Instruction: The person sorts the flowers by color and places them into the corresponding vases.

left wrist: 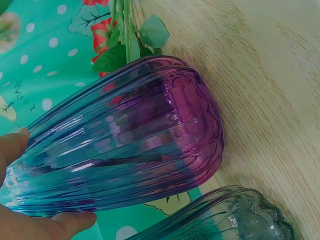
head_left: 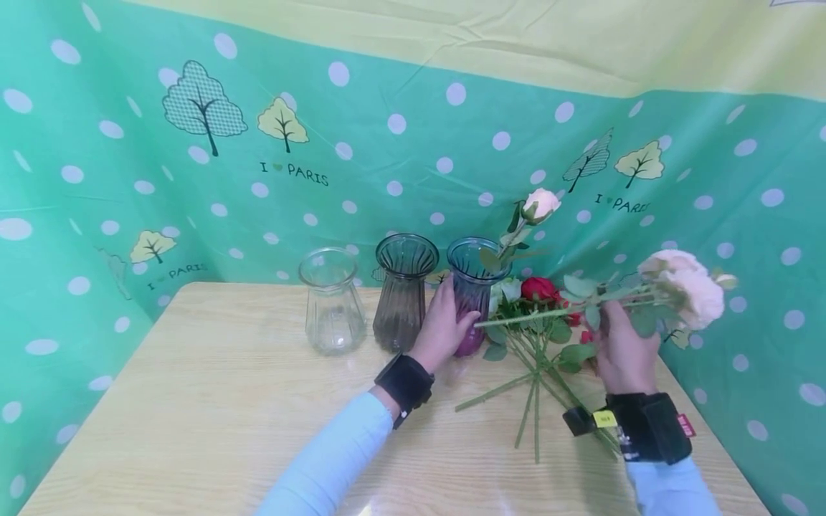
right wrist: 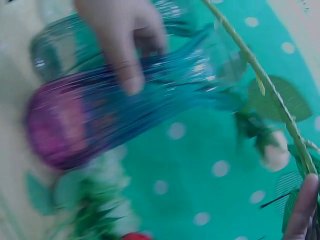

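Note:
My left hand grips the blue-and-purple ribbed glass vase, thumb on one side and fingers on the other. That vase stands upright, and a pale pink rose leans out of its mouth, its stem showing through the glass. In my right hand is the stem of a spray of pale pink roses, held above the table to the right of the vase. Its blooms point right, and the cut end of its green stem reaches left toward the vase, across my left hand's side.
A clear glass vase and a smoky grey one stand left of the held vase. Red roses and other flowers lie on the wooden table, stems crossing toward the front. A green dotted cloth hangs behind.

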Demonstrator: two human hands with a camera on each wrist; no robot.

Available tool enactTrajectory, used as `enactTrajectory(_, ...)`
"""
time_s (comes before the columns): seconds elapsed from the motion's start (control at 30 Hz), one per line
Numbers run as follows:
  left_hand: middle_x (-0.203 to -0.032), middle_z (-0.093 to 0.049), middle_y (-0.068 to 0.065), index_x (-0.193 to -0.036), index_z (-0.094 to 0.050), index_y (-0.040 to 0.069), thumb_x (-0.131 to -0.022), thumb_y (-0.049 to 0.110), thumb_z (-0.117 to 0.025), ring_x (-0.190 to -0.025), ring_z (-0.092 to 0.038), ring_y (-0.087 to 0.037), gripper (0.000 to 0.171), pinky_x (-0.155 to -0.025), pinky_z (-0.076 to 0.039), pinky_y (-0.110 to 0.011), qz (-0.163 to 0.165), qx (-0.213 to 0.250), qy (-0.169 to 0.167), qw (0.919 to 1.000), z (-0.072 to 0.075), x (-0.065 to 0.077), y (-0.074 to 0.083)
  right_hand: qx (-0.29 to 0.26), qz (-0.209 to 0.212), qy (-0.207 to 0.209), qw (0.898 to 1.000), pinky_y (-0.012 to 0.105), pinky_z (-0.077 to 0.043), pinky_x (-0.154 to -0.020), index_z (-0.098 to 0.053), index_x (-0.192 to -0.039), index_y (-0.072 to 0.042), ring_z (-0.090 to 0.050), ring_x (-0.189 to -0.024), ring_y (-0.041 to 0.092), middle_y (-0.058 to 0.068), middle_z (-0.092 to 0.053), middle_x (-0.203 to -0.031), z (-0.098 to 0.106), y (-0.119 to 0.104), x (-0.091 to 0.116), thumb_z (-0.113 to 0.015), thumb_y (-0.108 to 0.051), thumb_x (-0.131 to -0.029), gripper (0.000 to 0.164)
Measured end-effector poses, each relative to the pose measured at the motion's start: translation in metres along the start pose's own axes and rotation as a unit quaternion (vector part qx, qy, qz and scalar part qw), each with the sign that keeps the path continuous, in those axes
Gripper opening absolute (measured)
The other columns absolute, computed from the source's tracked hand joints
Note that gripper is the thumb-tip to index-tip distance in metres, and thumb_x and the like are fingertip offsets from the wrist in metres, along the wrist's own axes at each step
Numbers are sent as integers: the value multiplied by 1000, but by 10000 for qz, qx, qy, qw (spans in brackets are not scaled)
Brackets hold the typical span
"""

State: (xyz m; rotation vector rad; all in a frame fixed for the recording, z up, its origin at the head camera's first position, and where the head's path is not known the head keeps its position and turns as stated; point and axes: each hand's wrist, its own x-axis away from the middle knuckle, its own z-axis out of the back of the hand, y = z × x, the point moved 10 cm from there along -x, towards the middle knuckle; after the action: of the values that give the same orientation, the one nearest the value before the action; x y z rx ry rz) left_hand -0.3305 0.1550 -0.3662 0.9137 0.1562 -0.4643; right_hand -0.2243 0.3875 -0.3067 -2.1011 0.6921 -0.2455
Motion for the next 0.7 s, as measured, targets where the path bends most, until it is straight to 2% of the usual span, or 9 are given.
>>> enactTrajectory(0.07, -152, -25, -22, -147, -15, -3, -91, 33, -60, -140, -28, -32, 81, -116, -29, -40, 8, -8, -20, 10000, 0, 0, 0, -346, 288, -18, 9990, 27, -56, -58, -51, -117, -9, -58, -70, 16, 5, -59, -101, -9, -12, -4, -59, 8, -86, 36)
enactTrajectory(0.17, -152, -24, -22, -148, -14, -2, -91, 33, -59, -140, -28, -33, 81, -116, -29, -41, 37, 33, -41, 10000, -1, 1, -1, -459, 522, 62, 9976, 29, -58, -64, -51, -123, -10, -59, -78, 17, 6, -59, -111, -19, -25, -8, -61, 6, -85, 43)
enactTrajectory(0.37, -152, -24, -22, -148, -13, -2, -91, 34, -59, -140, -28, -33, 81, -115, -29, -41, 46, -15, -50, 10000, -1, 1, -1, -397, 679, 713, 9944, 29, -58, -65, -57, -117, -9, -57, -79, 18, 8, -59, -111, -17, -33, -14, -70, -1, -81, 39)
enactTrajectory(0.43, -152, -25, -22, -148, -13, -2, -91, 33, -59, -140, -27, -33, 81, -115, -29, -41, 33, -17, -36, 10000, -1, 1, -1, -219, 687, 1042, 9919, 27, -58, -69, -54, -118, -10, -56, -83, 18, 6, -57, -112, -13, -32, -14, -71, -3, -80, 42)
enactTrajectory(0.57, -151, -25, -22, -148, -12, -1, -91, 34, -59, -140, -28, -33, 81, -115, -29, -41, 14, -22, -22, 10000, -2, 1, -2, 362, 658, 1603, 9842, 25, -55, -86, -41, -126, -16, -53, -96, 14, 0, -48, -120, -8, -30, -13, -68, -7, -83, 52)
enactTrajectory(0.63, -151, -25, -23, -148, -13, -1, -91, 34, -59, -140, -28, -33, 81, -115, -30, -42, 0, -12, -9, 10000, -1, 1, -2, 641, 889, 1610, 9808, 24, -53, -87, -43, -126, -15, -54, -99, 14, 1, -50, -120, -12, -32, -13, -67, -6, -84, 50)
enactTrajectory(0.7, -151, -26, -23, -148, -13, -2, -91, 33, -59, -139, -28, -34, 81, -115, -30, -42, -18, 13, 12, 10000, -1, 0, -2, 917, 1306, 1421, 9769, 22, -53, -82, -50, -123, -11, -55, -95, 13, 2, -55, -115, -22, -35, -13, -66, -5, -84, 43)
